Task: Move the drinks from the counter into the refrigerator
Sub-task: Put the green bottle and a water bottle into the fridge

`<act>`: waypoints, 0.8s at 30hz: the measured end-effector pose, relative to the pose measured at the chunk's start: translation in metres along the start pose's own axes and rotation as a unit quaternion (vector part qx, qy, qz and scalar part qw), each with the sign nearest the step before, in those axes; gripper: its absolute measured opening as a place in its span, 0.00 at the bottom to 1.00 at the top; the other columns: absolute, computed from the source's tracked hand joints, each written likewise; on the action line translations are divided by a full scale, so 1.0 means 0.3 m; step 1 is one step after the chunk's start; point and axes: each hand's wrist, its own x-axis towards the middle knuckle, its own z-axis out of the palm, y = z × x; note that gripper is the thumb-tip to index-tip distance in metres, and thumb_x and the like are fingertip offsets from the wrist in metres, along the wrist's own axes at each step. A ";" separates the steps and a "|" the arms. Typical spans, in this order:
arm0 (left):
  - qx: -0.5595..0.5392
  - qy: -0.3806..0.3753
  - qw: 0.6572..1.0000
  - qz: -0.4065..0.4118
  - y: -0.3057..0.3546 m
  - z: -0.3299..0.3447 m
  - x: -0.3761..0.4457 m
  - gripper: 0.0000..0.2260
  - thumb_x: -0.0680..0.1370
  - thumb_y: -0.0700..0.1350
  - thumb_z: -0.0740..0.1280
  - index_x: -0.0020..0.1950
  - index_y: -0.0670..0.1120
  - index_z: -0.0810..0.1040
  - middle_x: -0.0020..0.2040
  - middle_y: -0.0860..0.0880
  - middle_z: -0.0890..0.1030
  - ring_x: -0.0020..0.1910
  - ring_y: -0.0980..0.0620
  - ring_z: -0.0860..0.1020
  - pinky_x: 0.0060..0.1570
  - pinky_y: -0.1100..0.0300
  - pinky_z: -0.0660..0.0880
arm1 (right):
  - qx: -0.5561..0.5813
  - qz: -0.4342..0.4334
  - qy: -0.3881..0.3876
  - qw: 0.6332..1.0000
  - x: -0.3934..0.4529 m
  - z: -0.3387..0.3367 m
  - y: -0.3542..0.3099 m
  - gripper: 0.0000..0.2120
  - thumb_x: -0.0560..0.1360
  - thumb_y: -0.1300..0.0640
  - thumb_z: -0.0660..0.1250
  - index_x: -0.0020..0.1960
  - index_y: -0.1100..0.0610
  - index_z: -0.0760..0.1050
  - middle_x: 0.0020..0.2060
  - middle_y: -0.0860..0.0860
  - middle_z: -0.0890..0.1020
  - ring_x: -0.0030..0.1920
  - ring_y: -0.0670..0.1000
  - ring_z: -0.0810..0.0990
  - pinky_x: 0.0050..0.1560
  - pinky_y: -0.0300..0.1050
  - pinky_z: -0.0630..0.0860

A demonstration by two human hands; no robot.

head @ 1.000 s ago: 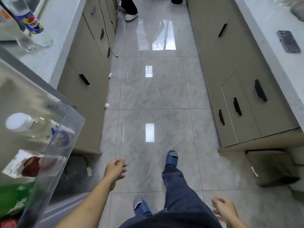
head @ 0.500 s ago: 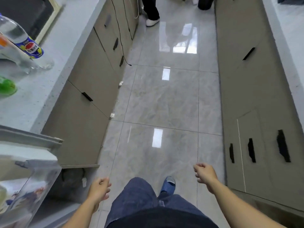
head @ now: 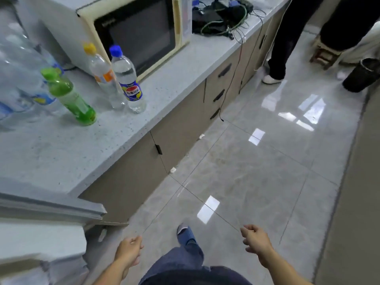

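Nearest the viewer, both hands hang low over the floor (head: pixel 257 171), apart from each other with a leg and a blue slipper (head: pixel 186 235) between them. The left hand (head: pixel 128 253) and the right hand (head: pixel 255 241) each have loosely curled fingers and hold nothing, which fits someone walking between loads rather than carrying one.

Just beside and to the left of the left hand is a pale grey slab with a stepped edge, probably the open refrigerator door (head: pixel 51 206) (its shelves are out of view here, so what it already holds cannot be told). Left open, it would spare a free hand on the next trip.

Ahead of the left hand and higher runs the counter (head: pixel 61 153), bare along its near stretch. Farther along, well beyond either hand's reach, stand the drinks: a green bottle (head: pixel 71 97) nearest, then a clear bottle with an orange cap (head: pixel 102 77) and a clear bottle with a blue cap (head: pixel 127 79) almost touching, all upright near the counter's front edge, presumably for easy grabbing. Left of them sits a blurred pack of water bottles (head: pixel 18 79). Behind the bottles is a microwave (head: pixel 131 31), and beyond it a tangle of cables (head: pixel 222 17).

Farthest off, ahead of the right hand, another person's legs (head: pixel 283 44) stand in the aisle.
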 end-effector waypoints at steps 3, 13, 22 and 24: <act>-0.056 0.000 0.998 0.023 0.160 0.018 0.000 0.13 0.82 0.49 0.61 0.54 0.41 0.78 0.45 0.44 0.81 0.43 0.46 0.78 0.44 0.54 0.76 | -0.039 -0.016 -0.006 0.999 0.102 -0.012 -0.153 0.06 0.78 0.57 0.67 0.53 0.59 0.76 0.37 0.56 0.79 0.36 0.55 0.75 0.36 0.45 0.73; -0.206 0.074 0.974 0.055 0.484 0.078 -0.041 0.09 0.82 0.50 0.62 0.51 0.46 0.77 0.47 0.46 0.83 0.43 0.50 0.80 0.35 0.61 0.78 | -0.175 -0.041 -0.077 0.981 0.371 -0.025 -0.553 0.07 0.76 0.59 0.70 0.47 0.64 0.76 0.31 0.58 0.75 0.29 0.53 0.72 0.31 0.42 0.70; -0.308 0.176 0.935 0.019 0.599 0.170 -0.150 0.09 0.82 0.50 0.64 0.48 0.47 0.78 0.41 0.47 0.82 0.36 0.52 0.79 0.33 0.61 0.78 | -0.289 -0.175 -0.174 0.925 0.468 0.145 -1.022 0.05 0.76 0.61 0.69 0.51 0.62 0.78 0.34 0.57 0.80 0.31 0.57 0.76 0.35 0.47 0.74; -0.321 0.203 0.925 0.026 0.627 0.153 -0.166 0.10 0.81 0.51 0.64 0.47 0.46 0.78 0.42 0.46 0.83 0.36 0.52 0.80 0.33 0.63 0.78 | -0.306 -0.236 -0.206 0.899 0.401 0.227 -1.108 0.04 0.77 0.59 0.69 0.50 0.58 0.79 0.39 0.55 0.83 0.41 0.59 0.82 0.48 0.52 0.80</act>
